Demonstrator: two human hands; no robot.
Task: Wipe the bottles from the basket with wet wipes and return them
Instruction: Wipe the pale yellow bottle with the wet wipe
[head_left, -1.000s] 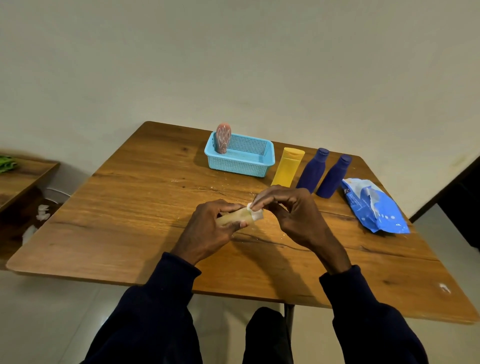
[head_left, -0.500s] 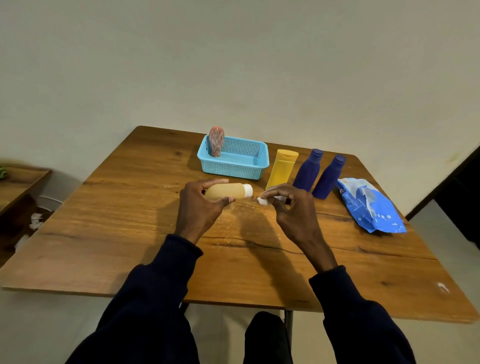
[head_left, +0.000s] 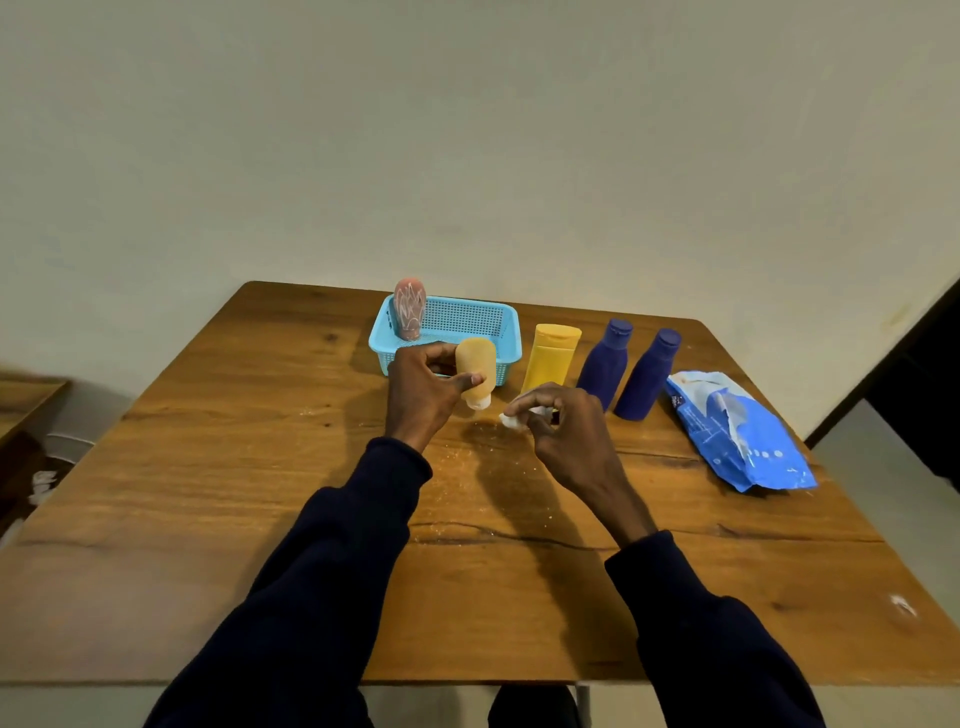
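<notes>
My left hand (head_left: 423, 392) grips a small tan bottle (head_left: 477, 370) with its white cap pointing down, held above the table just in front of the light blue basket (head_left: 506, 343). A pink patterned bottle (head_left: 409, 308) stands in the basket's left corner. My right hand (head_left: 563, 423) pinches a crumpled white wet wipe (head_left: 511, 420) low over the table, to the right of the tan bottle. A yellow bottle (head_left: 551, 354) and two dark blue bottles (head_left: 605, 358) (head_left: 648, 375) stand in a row right of the basket.
A blue wet wipes pack (head_left: 737, 431) lies open at the right side of the wooden table (head_left: 208, 493). White crumbs speckle the wood between my hands. A low wooden shelf (head_left: 26, 400) sits off to the left, and a dark doorway is at the far right.
My left hand carried the tan bottle forward toward the basket and turned it from lying sideways to cap down. My right hand drew away from the bottle with the wipe.
</notes>
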